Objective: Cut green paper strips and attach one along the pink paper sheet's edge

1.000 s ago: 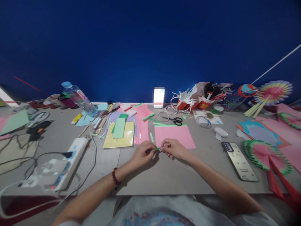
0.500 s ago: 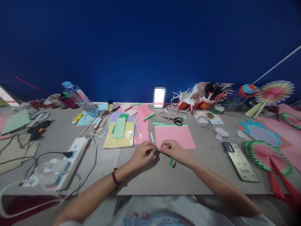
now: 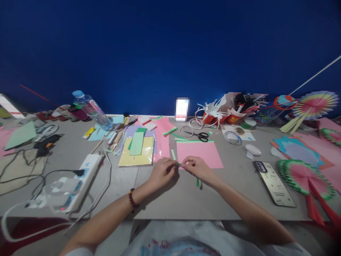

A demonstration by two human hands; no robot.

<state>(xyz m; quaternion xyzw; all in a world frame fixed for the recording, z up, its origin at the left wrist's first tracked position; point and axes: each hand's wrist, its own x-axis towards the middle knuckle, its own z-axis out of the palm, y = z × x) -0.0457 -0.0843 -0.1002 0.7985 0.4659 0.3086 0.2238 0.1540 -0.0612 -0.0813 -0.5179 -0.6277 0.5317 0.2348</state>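
Observation:
A narrow green paper strip runs between my two hands, its loose end hanging below my right hand. My left hand pinches it at the fingertips, and my right hand pinches it close by on the right. Just beyond my right hand lies a pink paper sheet with a green band along its far edge. A small pale green strip lies between that sheet and the yellow paper pack. Black scissors rest behind the pink sheet.
On the left are a white power strip with cables and a tilted water bottle. A phone, a pink-green paper fan and a white mouse-shaped object lie on the right. Red cups stand at the back.
The view has shifted slightly. My hands have moved a little away from me with the green strip, and its hanging end has swung slightly right.

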